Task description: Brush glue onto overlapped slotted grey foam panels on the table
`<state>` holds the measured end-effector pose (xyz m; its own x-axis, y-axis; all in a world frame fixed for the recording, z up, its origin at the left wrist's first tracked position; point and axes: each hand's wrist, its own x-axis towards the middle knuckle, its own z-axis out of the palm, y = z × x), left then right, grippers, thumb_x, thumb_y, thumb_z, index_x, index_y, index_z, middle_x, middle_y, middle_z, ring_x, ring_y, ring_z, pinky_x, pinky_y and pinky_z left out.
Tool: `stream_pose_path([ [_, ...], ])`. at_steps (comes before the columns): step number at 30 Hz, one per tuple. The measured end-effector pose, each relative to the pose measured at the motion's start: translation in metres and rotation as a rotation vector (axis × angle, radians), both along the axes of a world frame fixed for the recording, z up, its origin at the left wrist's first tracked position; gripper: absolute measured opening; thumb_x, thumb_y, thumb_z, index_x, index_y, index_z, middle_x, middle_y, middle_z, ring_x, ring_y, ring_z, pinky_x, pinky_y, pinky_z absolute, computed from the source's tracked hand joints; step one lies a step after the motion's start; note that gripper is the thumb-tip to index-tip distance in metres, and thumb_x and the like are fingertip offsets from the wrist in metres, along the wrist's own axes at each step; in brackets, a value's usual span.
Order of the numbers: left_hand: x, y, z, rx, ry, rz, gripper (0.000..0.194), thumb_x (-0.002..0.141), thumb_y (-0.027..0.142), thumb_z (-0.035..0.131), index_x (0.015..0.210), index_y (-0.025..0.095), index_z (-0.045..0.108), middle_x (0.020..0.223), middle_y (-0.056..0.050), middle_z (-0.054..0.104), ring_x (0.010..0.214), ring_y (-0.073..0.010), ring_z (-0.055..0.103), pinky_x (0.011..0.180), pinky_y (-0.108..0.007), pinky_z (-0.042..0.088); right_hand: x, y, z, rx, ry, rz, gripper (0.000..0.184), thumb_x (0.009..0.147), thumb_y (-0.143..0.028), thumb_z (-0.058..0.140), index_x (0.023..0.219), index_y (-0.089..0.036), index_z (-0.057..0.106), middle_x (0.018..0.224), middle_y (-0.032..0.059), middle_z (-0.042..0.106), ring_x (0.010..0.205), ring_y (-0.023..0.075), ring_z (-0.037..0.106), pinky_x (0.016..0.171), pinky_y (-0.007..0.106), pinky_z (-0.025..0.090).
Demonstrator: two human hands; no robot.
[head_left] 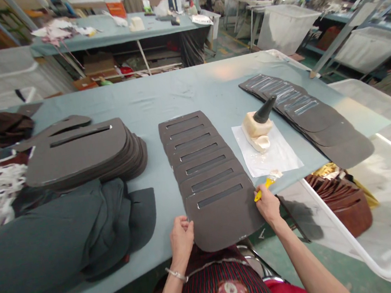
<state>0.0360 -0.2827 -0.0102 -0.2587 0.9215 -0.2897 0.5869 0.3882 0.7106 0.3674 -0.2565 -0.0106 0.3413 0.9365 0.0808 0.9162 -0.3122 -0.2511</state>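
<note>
A row of dark grey slotted panels (222,219) lies overlapped like steps in front of me, each showing a long narrow slot. My left hand (182,237) has its fingers curled together at the left edge of the nearest panel. At that panel's right edge, my right hand (269,205) grips a yellow-handled brush (263,190) with pale bristles pointing away. Beyond the brush, a cream-coated glue container (256,125) with a black cone nozzle (265,111) stands on a white sheet (285,157).
At left is a thick stack of slotted panels (85,153), with dark green cloth (51,249) in front. More overlapped panels (337,141) lie at right, with shiny slots. A white plastic bin (377,262) beside the table (133,102) holds brown pieces (353,212).
</note>
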Motion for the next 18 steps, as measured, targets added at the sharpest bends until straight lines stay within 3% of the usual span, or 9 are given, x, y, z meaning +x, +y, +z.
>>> stream_pose_path([
  [18,0.0032,-0.0003,0.0040,-0.040,0.045,-0.009,0.024,0.077,0.037,0.049,0.095,0.022,0.048,0.075,0.001,0.064,0.070,-0.0163,0.063,0.068,-0.028,0.045,-0.0003,-0.0003,0.0013,-0.009,-0.007,0.019,0.006,0.089,-0.021,0.049,0.091,-0.019,0.054,0.078,0.0004,0.059,0.060,0.0099,0.045,0.053,0.025,0.015],
])
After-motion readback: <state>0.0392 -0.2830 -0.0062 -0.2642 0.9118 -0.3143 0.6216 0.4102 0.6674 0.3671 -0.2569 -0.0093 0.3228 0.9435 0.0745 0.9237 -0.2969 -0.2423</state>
